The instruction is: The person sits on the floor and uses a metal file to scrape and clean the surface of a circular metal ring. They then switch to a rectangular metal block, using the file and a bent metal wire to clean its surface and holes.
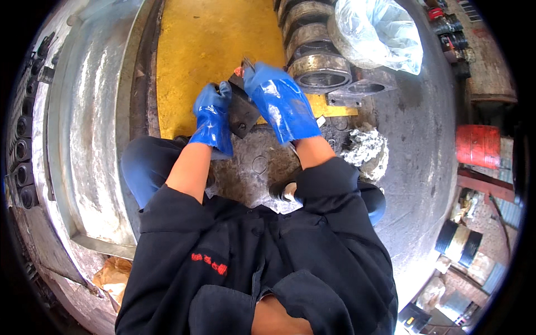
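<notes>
Both of my hands wear long blue rubber gloves. A dark, flat-sided metal block point(243, 114) stands tilted between them, with a small hole near its lower end. My left hand point(213, 103) is closed at the block's left edge, fingers curled against it. Over the block's upper right side, my right hand point(273, 89) is closed around something mostly hidden by the glove. A thin dark tip and a bit of orange point(239, 71) show beside its fingers. Beneath the block lie a yellow sheet point(195, 44) and the dark, stained floor point(259, 164).
Heavy metal rings point(318, 72) stand in a row ahead on the right, beside a clear plastic bag point(382, 36). A crumpled grey-white wad point(365, 152) lies right of my right forearm. A long metal trough point(92, 139) runs along my left. A red drum point(478, 146) is far right.
</notes>
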A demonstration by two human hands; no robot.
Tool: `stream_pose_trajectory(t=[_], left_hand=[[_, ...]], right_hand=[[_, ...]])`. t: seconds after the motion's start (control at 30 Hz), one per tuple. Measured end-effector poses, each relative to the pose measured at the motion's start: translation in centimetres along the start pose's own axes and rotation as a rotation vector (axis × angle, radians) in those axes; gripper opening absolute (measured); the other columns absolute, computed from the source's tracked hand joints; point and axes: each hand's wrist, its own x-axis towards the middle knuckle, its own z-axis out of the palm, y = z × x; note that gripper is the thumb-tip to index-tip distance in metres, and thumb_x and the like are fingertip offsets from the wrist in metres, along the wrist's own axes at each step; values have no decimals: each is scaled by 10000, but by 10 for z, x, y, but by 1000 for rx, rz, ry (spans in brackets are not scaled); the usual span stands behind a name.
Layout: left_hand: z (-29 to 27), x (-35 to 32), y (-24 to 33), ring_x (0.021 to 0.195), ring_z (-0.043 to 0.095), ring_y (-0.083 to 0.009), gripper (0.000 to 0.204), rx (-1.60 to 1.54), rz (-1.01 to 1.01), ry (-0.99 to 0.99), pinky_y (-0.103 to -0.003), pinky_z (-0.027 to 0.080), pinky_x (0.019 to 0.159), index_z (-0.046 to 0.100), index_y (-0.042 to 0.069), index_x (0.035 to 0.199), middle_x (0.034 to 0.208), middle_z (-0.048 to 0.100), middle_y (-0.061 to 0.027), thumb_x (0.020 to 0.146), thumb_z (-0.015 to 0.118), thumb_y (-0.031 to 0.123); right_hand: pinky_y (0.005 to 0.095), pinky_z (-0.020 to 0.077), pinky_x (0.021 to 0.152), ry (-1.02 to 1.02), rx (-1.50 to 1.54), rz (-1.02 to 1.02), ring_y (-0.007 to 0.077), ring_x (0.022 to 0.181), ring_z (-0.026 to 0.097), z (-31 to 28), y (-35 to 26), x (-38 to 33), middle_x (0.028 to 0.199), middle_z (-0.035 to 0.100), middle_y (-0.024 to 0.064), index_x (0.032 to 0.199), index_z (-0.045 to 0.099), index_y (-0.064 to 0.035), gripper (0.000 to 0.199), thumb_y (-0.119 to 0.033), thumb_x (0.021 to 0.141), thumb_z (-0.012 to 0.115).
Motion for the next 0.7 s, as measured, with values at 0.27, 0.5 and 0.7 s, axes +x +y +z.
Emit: stream_pose_trajectory(t=[0.27,0.5,0.7], left_hand=[[8,2,-2,972,667,-417,546,-14,24,-1,-494,517,861,707,43,983,996,707,-231,920,523,553],[4,-2,7,975,663,-413,550,45,52,25,-502,513,859,720,38,950,1012,703,-229,930,508,545],[2,-2,10,988,663,-400,534,-26,27,-23,-488,515,864,717,40,949,1015,705,-219,933,510,532]], right_hand=[[520,520,876,-14,-84,66,444,1001,660,10,6,2,1060,678,277,1077,704,-38,446,-391,971,453],[521,514,885,-29,-60,-69,441,1011,657,-5,15,11,1073,675,276,1112,689,-44,447,-392,976,444],[503,527,851,-5,73,-138,433,974,668,-9,11,0,1053,688,256,1132,676,-44,463,-417,975,449]])
